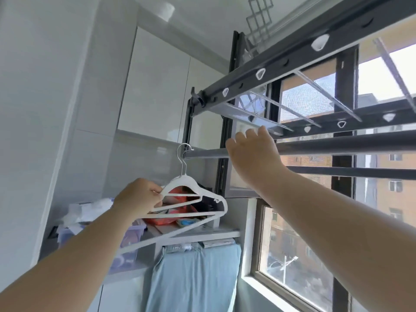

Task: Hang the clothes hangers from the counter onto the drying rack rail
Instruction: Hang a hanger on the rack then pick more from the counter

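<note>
The dark drying rack (292, 70) fills the view from 12 to 3 o'clock, and its round rail (337, 146) runs out toward 9. The white hangers (191, 194), how many I cannot tell, hang above the cluttered counter (202, 234) at the rail's 9 o'clock end. The left hand (137, 199) pinches them at the shoulder. The right hand (252, 154) lies straight-fingered against the rail, at 3 o'clock of the steel hook (183, 152). The hook looks barely over the tip, so it seems best to slide it toward 3 o'clock before letting go
</note>
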Motion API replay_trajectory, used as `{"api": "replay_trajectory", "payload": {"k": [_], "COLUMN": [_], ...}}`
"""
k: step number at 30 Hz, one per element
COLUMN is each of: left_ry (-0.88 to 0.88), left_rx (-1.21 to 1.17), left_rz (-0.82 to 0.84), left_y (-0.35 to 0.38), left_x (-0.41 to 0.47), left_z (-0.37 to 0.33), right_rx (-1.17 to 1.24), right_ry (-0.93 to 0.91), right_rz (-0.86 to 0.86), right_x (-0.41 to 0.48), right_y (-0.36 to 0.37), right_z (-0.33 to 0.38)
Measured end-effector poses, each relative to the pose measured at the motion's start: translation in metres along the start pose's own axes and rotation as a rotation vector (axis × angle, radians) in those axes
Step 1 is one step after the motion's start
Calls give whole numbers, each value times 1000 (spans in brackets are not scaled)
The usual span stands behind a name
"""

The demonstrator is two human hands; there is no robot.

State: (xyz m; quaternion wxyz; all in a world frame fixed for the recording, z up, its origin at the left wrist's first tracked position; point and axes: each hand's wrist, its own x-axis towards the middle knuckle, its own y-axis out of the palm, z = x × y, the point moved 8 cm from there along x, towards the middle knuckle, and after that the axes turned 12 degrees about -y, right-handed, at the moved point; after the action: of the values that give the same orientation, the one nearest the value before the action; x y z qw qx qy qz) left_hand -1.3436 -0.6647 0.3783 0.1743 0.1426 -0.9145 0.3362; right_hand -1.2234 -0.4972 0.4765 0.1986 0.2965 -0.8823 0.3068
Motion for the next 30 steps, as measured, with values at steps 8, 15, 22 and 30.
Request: {"api": "replay_trajectory", "payload": {"k": [8,15,22,30], "left_ry": [37,75,113,191], "left_rx": [-21,-43,-12,-25], "left_rz": [-16,-21,108,171], "left_y": [28,43,64,72], "left_x": [51,87,116,143], "left_z": [-11,-19,-16,-3], "right_rx": [57,47,-13,-75], "right_ry": [127,115,148,206], "right_rz": [-11,-133,-155,-87], "right_x": [34,43,45,53], "right_y": [37,45,47,48], "right_z": [-6,-4,-1,6]}}
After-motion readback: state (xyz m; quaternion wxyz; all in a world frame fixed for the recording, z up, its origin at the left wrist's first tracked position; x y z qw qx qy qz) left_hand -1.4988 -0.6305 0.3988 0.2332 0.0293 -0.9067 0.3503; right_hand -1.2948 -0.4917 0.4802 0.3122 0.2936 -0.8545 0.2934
